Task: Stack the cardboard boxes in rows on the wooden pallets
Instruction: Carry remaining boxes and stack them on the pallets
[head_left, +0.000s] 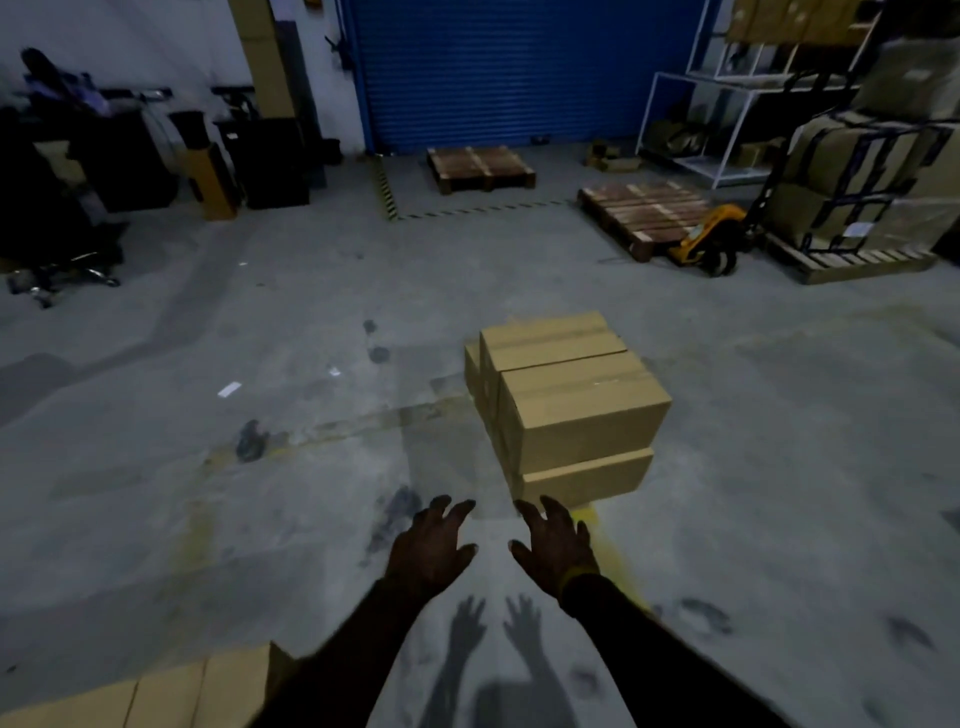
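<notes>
A small stack of plain cardboard boxes (569, 400) stands on the concrete floor in front of me, two layers high. My left hand (434, 545) and my right hand (558, 545) reach forward side by side just short of the stack, fingers spread, holding nothing. Two bare wooden pallets lie farther off: one pallet (480, 167) before the blue shutter, another pallet (641, 215) to the right. More cardboard boxes (156, 693) show at the bottom left edge, under my left arm.
A yellow pallet jack (709, 241) sits at the right pallet. A loaded pallet of wrapped goods (857, 202) and white shelving (727, 119) fill the right side. Dark cabinets and chairs (104, 171) line the left wall. Hazard tape (387, 195) marks the floor.
</notes>
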